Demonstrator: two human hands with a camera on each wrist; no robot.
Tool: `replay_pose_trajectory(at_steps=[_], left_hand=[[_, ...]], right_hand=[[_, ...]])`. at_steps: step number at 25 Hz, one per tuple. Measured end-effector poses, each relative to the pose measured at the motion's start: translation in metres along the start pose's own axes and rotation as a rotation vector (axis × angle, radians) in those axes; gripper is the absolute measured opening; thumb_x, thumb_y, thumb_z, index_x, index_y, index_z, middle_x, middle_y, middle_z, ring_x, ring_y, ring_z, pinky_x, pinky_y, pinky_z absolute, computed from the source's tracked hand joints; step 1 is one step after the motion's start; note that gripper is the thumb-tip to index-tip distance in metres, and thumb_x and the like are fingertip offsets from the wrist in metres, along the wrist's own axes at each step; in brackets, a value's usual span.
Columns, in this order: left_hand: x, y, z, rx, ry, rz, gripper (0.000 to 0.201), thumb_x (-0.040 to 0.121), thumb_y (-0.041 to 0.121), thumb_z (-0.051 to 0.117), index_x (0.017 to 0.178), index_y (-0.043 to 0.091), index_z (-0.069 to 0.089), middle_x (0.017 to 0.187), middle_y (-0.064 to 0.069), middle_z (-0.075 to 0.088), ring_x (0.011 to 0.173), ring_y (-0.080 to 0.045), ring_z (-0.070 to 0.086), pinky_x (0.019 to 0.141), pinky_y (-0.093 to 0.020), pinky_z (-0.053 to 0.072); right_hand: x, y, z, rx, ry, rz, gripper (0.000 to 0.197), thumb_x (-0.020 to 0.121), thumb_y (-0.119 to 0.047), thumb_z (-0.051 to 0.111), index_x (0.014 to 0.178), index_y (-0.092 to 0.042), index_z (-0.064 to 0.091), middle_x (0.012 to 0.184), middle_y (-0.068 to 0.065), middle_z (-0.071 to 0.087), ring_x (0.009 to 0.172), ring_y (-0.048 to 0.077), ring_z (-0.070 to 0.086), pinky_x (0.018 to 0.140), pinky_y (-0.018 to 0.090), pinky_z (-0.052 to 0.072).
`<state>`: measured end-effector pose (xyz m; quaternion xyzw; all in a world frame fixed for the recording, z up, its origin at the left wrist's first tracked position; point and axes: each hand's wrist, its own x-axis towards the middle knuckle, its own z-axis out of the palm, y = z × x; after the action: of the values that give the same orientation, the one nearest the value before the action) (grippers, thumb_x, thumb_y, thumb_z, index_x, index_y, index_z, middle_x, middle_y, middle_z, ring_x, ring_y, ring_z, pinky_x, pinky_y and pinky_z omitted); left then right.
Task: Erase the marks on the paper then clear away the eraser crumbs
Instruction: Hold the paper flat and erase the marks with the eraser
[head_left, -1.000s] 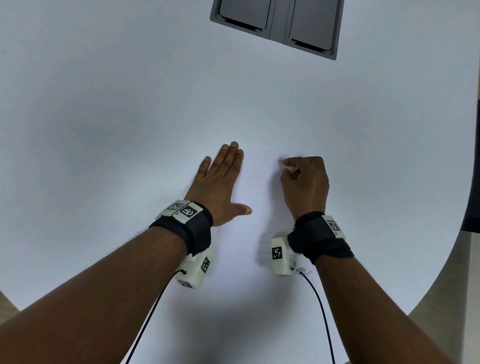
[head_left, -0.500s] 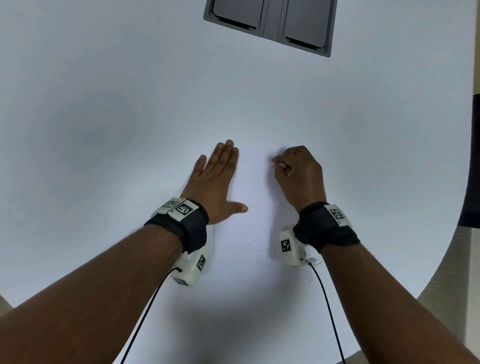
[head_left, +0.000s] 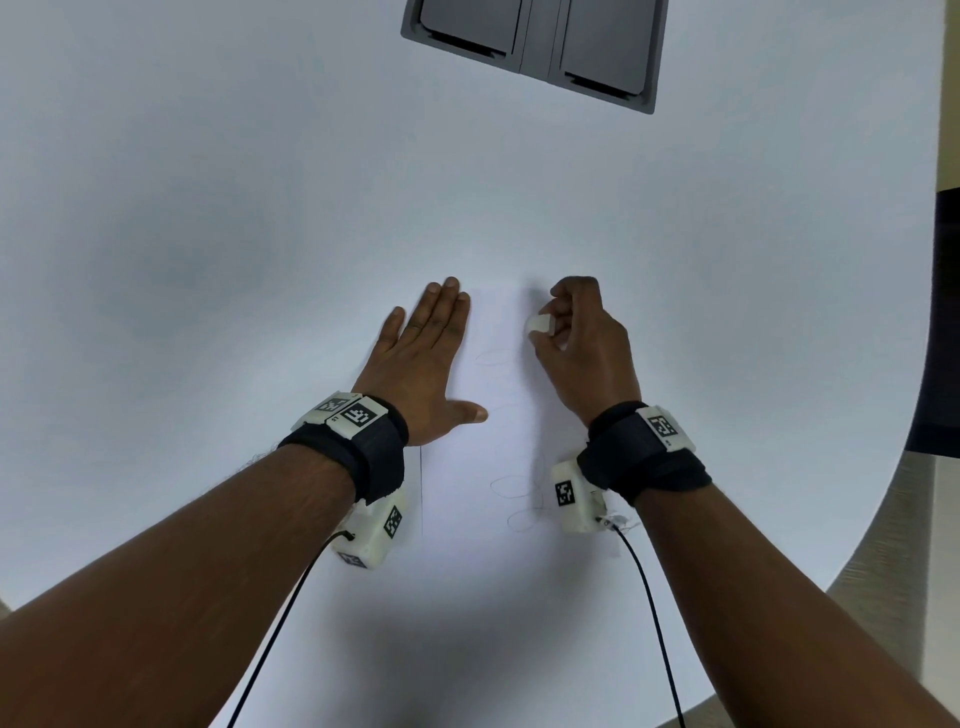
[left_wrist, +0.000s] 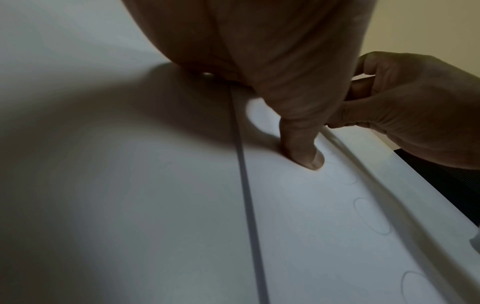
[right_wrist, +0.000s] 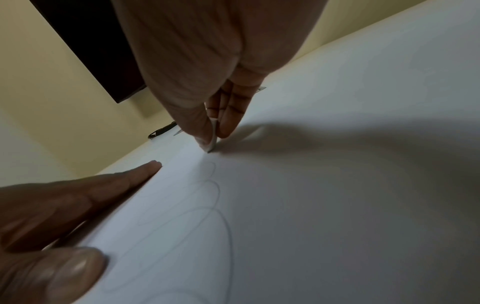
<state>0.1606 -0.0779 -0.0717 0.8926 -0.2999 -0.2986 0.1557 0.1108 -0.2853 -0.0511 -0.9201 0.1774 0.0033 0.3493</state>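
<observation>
L hand (head_left: 423, 358) flat, fingers together, thumb out, pinning paper (head_left: 483, 457) at its left edge. R hand (head_left: 582, 343) pinches white eraser (head_left: 538, 323) w/ fingertips, probably touching sheet near far edge. Pencil loops (head_left: 511, 486) nearer the wrists. Bare table (head_left: 208, 234) around.

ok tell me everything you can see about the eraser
The eraser is a small white block with rounded corners, matte like rubber or vinyl. The right hand pinches it between thumb and fingertips, so only one end shows. Its lower edge meets the paper near the sheet's far end, just beyond the faint pencil loops.
</observation>
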Motion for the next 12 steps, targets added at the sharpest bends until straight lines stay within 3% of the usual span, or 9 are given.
replay_pose_trajectory(at_steps=[6,12], left_hand=[[0.001,0.000,0.002,0.011,0.005,0.004,0.123,0.081,0.070,0.060,0.155,0.021,-0.024,0.159,0.007,-0.036,0.145,-0.009,-0.034,0.122,-0.038,-0.014],[0.001,0.000,0.003,0.011,0.014,0.003,0.123,0.080,0.071,0.060,0.155,0.021,-0.024,0.160,0.006,-0.035,0.146,-0.008,-0.034,0.123,-0.040,-0.012]], right_hand=[[-0.011,0.004,-0.001,-0.080,-0.039,-0.065,0.041,0.082,-0.013,0.067,0.115,-0.021,0.044,0.099,-0.008,0.061,0.080,0.011,0.058,0.074,0.027,0.049],[0.007,-0.006,0.003,-0.078,0.068,0.023,0.034,0.078,-0.013,0.065,0.107,-0.021,0.050,0.093,-0.007,0.058,0.077,0.011,0.055,0.073,0.028,0.049]])
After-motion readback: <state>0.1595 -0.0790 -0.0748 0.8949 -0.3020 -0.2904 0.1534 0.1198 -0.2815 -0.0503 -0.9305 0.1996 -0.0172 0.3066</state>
